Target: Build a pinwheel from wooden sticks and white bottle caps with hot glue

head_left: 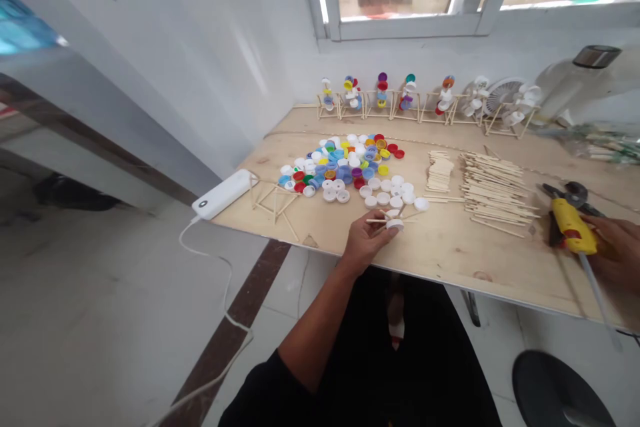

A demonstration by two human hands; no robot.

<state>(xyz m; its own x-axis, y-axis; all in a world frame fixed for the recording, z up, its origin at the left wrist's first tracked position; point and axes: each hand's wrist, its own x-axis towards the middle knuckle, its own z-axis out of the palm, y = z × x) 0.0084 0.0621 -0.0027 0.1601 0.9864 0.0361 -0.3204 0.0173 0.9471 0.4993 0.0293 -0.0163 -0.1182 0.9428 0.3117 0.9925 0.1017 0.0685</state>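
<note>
cap-and-stick piece [395, 225]: it is above the desk [435, 250], near front edge | handling: probably light, stiff, with fragile joints; better to hold sticks near the middle | left hand [364, 240]: fingers pinch the piece | right hand [619, 245]: at glue gun [575, 225], whether gripping i cannot tell

White cap [395, 225] held, glue gun [574, 225] seemingly gripped

White-capped sticks [395, 224] splay outward, left of the tilted yellow glue gun [573, 225].
</note>
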